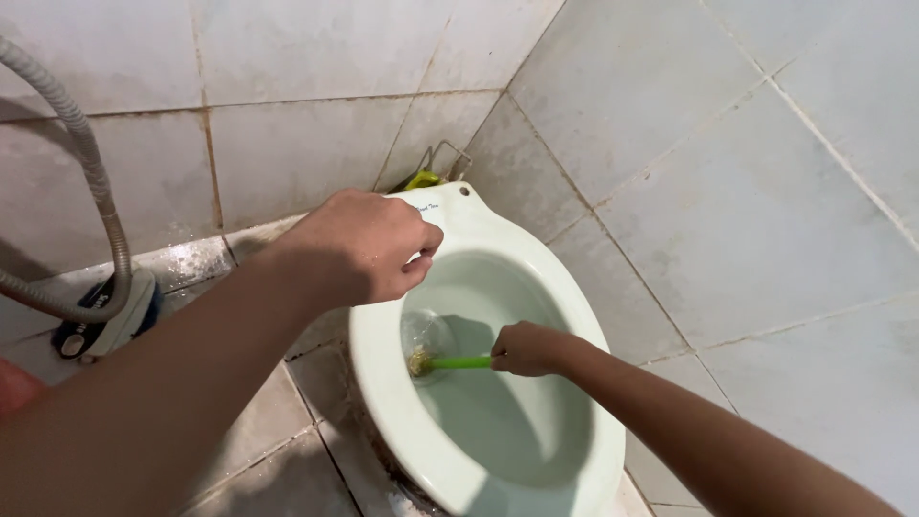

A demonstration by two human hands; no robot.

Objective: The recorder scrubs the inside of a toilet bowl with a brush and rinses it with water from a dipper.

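The right hand is closed around the end of a green brush handle inside the pale toilet bowl, the bristle head lying just left of that hand at the drain. Above it, well apart, the left hand hangs loosely curled over the bowl's rim, holding nothing visible. Left of that hand a metal hose loops down, and beyond its knuckles a wire holder sits in the tiled corner.

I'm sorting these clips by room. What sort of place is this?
Most likely a small tiled bathroom. A pale toilet bowl sits in a corner of tiled walls, a metal shower hose hangs at the left, and the right hand holds a green brush inside the bowl.
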